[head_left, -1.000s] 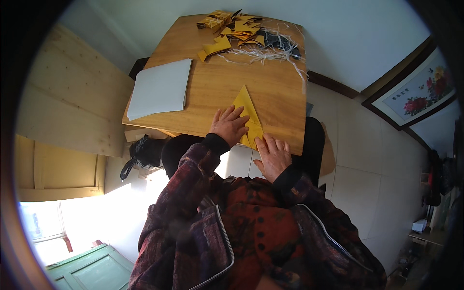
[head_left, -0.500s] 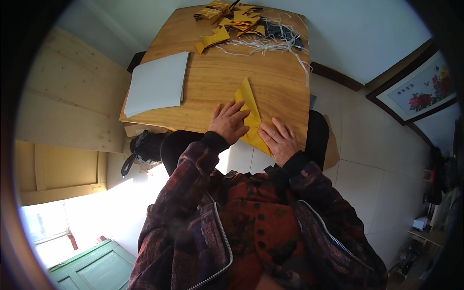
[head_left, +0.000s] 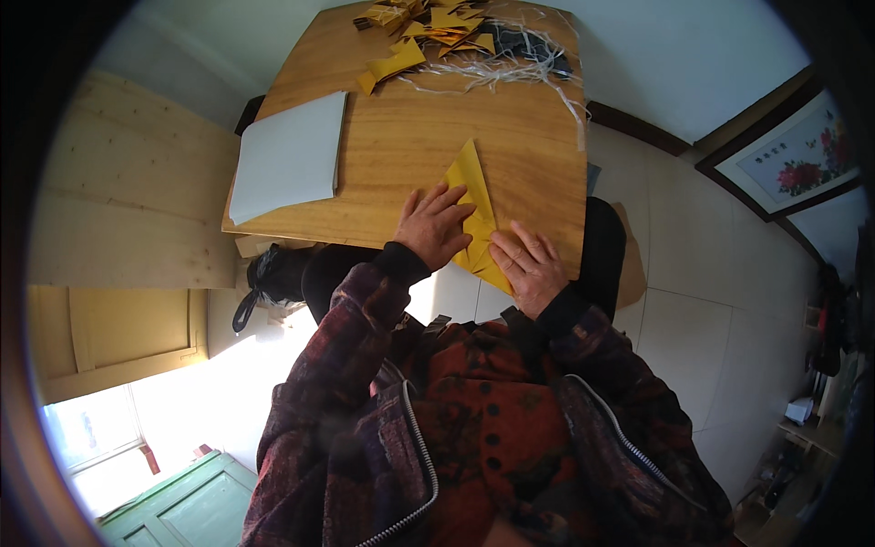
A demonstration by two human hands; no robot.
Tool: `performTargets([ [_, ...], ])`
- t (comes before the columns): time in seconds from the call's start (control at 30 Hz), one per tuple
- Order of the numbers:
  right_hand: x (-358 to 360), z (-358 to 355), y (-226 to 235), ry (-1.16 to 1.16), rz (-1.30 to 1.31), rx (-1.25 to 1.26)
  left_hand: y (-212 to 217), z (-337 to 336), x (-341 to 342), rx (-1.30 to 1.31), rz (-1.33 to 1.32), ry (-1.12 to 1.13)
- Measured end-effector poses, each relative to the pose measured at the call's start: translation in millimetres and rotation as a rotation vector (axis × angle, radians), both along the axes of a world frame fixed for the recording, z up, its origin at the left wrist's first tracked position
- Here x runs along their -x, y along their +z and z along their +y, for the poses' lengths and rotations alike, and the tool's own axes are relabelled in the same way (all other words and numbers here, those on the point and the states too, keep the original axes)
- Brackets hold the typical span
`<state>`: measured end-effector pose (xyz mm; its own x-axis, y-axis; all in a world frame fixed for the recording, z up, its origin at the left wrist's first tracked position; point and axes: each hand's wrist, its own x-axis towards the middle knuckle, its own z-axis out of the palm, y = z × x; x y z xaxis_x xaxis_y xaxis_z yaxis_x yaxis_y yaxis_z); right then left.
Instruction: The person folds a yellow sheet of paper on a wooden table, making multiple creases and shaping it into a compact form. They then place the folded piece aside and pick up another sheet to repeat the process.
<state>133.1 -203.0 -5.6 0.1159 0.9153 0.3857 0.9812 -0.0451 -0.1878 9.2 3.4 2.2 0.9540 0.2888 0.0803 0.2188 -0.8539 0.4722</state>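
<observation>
A folded sheet of yellow paper (head_left: 476,186) lies at the table's near edge, one sharp point aimed away from me and its near corner jutting past the edge. My left hand (head_left: 434,223) rests flat on its left side, fingers stretched out. On the right side, my right hand (head_left: 530,264) presses down with fingers extended along the paper. Part of the paper is hidden beneath both hands.
A stack of white paper (head_left: 288,159) lies on the wooden table (head_left: 392,150) at left. Folded yellow paper pieces (head_left: 394,64) are heaped at the far side, beside tangled white strips (head_left: 497,73). A black bag (head_left: 273,273) sits below the table's left edge.
The whole view has shifted slightly. Both hands stay on the yellow paper in nearly the same place.
</observation>
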Motion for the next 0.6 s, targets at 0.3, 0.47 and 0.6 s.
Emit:
performTargets([
  [0.3,-4.4,0.4,3.3,0.038,-0.006,-0.005,5.1,-5.1,-3.8,0.033,0.038,0.043],
  [0.47,-5.5,6.5,5.6,0.040,0.066,-0.053,7.4,-2.1,-0.8,0.054,0.063,0.017],
  [0.6,-13.5,10.6,11.2,0.054,0.161,-0.009,7.9,-0.9,-4.9,0.050,0.075,0.023],
])
